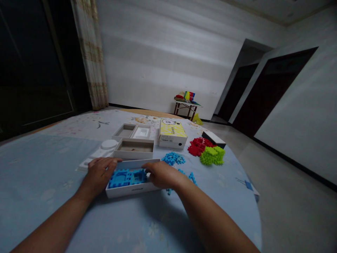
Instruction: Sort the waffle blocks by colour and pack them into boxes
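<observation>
A shallow white box (131, 190) sits near the middle of the table. Inside it lie light-blue plastic interlocking blocks (119, 178), side by side with notched edges. My left hand (101, 174) is curled over the box's left end, its fingers along the far rim. Reaching in from the right, my right hand (160, 174) is closed, with its fingertips down at the right end of the blocks. The fingers partly hide the block they touch. Loose blue blocks (172, 158) are piled just beyond the right hand, and a few more lie partly behind my forearm.
Behind the box stand an open grey-lined box (134, 147), white lid-like pieces (104, 151) and a yellow-and-white carton (172, 133). Red blocks (198, 146) and green blocks (212, 155) are heaped to the right, near a black-and-white box (213, 138). A blue binder clip (248, 185) is at the right table edge.
</observation>
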The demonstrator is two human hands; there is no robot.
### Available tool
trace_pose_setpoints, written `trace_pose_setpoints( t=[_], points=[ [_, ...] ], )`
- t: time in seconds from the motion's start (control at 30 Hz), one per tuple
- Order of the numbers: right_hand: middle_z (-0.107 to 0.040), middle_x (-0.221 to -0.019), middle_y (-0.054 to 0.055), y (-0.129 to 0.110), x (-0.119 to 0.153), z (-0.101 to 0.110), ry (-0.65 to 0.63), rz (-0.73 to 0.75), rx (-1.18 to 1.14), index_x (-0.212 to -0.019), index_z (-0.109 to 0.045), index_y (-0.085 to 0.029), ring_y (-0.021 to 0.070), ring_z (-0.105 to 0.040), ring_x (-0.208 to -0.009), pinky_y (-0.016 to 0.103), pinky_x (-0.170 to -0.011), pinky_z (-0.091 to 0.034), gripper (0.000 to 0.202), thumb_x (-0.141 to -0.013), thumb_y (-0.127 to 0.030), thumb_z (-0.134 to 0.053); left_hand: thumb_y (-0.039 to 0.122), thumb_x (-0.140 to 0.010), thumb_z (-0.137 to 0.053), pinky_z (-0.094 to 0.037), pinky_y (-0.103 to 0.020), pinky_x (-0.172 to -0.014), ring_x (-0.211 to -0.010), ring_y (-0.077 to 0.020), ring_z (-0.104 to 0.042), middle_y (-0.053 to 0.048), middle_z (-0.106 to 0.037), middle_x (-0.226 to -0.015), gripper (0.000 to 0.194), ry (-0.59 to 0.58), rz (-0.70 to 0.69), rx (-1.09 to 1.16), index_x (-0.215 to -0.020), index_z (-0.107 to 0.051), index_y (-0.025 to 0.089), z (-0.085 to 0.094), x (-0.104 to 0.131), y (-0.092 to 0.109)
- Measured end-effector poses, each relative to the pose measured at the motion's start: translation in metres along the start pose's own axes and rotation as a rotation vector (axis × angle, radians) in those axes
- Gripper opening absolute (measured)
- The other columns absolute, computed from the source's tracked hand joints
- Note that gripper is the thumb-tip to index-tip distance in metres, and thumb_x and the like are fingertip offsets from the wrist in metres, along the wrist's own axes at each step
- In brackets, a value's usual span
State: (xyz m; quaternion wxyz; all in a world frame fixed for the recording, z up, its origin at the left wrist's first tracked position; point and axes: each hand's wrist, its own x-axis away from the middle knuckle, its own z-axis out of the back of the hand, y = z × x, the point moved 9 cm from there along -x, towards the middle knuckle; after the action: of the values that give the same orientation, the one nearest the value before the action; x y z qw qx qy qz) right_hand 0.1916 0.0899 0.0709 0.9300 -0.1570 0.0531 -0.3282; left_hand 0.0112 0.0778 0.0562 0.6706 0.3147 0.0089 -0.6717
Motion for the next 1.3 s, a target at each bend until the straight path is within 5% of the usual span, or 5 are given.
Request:
trace_pose_setpoints(
  t=[0.43,0.73,0.97,1.1,1.3],
  points=[
    [-0.060,-0.119,0.008,0.001,-0.017,-0.008,0.003,0.030,0.034,-0.129,-0.045,-0.018,0.0233,-0.052,-0.113,0.035,-0.096,-0.039,0.057,-0.073,-0.007,-0.047,0.039,-0.087,-0.028,-0.024,-0.041,-0.101,-0.109,-0.0214,-0.053,-0.007,-0.067,-0.108,0.044,-0.056,-0.001,-0.018,-0.102,-0.063,0.018,-0.005,-0.001,0.001],
    [-0.063,-0.112,0.006,0.049,0.037,0.049,0.331,-0.026,-0.110,-0.122,-0.052,-0.018,0.0190,-0.055,-0.105,0.032,-0.094,-0.040,0.042,-0.080,-0.015,-0.048,0.038,-0.088,-0.026,-0.024,-0.040,-0.100,-0.109,-0.0208,-0.052,-0.007,-0.067,-0.108,0.044,-0.043,-0.013,-0.029,-0.102,-0.063,0.018,-0.006,-0.001,-0.003],
    [-0.053,-0.124,0.011,0.071,0.063,-0.003,0.102,-0.053,-0.034,-0.123,-0.053,-0.021,0.0291,-0.044,-0.115,0.044,-0.097,-0.033,0.063,-0.067,-0.048,-0.068,0.041,-0.086,-0.025,-0.028,-0.039,-0.098,-0.107,-0.0210,-0.054,-0.008,-0.068,-0.106,0.048,-0.021,-0.001,-0.024,-0.099,-0.065,0.019,-0.010,-0.004,-0.012],
    [-0.057,-0.117,0.008,0.077,0.064,-0.011,0.086,-0.068,-0.004,-0.113,-0.058,-0.023,0.0278,-0.046,-0.111,0.043,-0.095,-0.032,0.048,-0.068,-0.036,-0.069,0.042,-0.085,-0.024,-0.029,-0.042,-0.098,-0.107,-0.0228,-0.055,-0.009,-0.068,-0.106,0.050,-0.021,-0.007,-0.023,-0.100,-0.066,0.019,-0.009,-0.004,-0.011],
    [-0.059,-0.109,0.009,0.103,0.082,0.007,0.096,-0.176,-0.009,-0.101,-0.062,-0.020,0.0265,-0.047,-0.108,0.042,-0.092,-0.032,0.033,-0.068,-0.025,-0.065,0.043,-0.086,-0.024,-0.032,-0.041,-0.096,-0.106,-0.0232,-0.056,-0.009,-0.068,-0.105,0.050,-0.006,-0.052,-0.026,-0.100,-0.066,0.018,-0.010,-0.005,-0.013]
  ],
)
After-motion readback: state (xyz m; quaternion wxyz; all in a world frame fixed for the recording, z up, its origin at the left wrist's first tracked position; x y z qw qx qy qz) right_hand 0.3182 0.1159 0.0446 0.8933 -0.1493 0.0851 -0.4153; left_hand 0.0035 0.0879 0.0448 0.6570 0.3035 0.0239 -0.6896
